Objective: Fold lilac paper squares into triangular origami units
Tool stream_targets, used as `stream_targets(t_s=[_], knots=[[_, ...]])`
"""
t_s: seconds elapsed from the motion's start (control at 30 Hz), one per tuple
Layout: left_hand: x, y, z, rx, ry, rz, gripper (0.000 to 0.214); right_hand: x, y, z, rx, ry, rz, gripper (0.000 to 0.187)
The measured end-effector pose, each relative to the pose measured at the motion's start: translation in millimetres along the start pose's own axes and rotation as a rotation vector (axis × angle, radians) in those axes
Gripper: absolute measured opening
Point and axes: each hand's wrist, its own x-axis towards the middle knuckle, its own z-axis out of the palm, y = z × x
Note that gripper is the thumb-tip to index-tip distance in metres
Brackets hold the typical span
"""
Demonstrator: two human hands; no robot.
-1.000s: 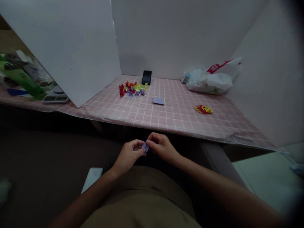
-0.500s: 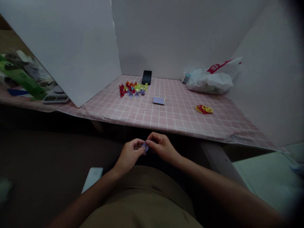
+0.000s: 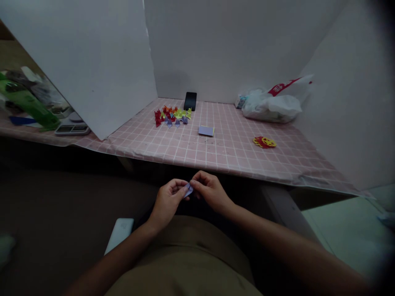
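At the far left a crumpled green plastic bag (image 3: 27, 105) and a flat grey keypad device (image 3: 72, 129) lie beyond a leaning white board (image 3: 92, 61). Lower down, a pale flat object (image 3: 119, 234) sits beside the left forearm.

The left hand (image 3: 168, 201) is curled, its fingers (image 3: 180, 190) pinching one end of a small purple paper piece (image 3: 188, 190). The piece is held in the air over the lap, below the near edge of the pink checked tabletop (image 3: 216, 154).

Farther back on the tabletop stand a cluster of small folded paper shapes in red, orange, yellow and purple (image 3: 173, 115), a black phone (image 3: 190, 100) and a thin stack of purple square sheets (image 3: 206, 130).

The right hand (image 3: 210, 191) pinches the other end of the piece with thumb and forefinger pressed together. Off to the right lie a white plastic bag with red print (image 3: 271, 105) and a red and yellow paper bundle (image 3: 264, 142).

The work looks like creasing. It would go best with the edges lined up before pressing, one hand anchoring the piece while the other runs the fold flat. The piece is tiny and the light is dim, so raising it towards the tabletop would help.

Against half a second ago, both hands sit a touch higher. The purple piece shows slightly more between the fingertips, at a steeper slant. Nothing on the tabletop has moved.
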Motion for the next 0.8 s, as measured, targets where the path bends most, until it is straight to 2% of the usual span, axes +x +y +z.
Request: stream_targets(t_s=[0.23,0.43,0.53,0.63,0.8], knots=[[0,-3,-1.6,-0.018,0.111,0.025,0.022,-2,0,4,0.07,-0.043,0.053,0.021],[0,-4,-1.5,-0.025,0.079,0.063,0.02,0,6,4,0.052,-0.032,0.035,0.017],[-2,-3,-0.8,0.044,0.114,0.129,0.018,-2,4,3,-0.024,-0.004,-0.059,0.01],[-6,-2,-1.4,0.144,0.164,0.233,0.015,-8,-2,3,-0.194,0.037,-0.219,0.004],[-12,-4,-4.9,0.3,0.187,0.412,0.013,-16,-12,4,-0.37,0.077,-0.479,0.006]])
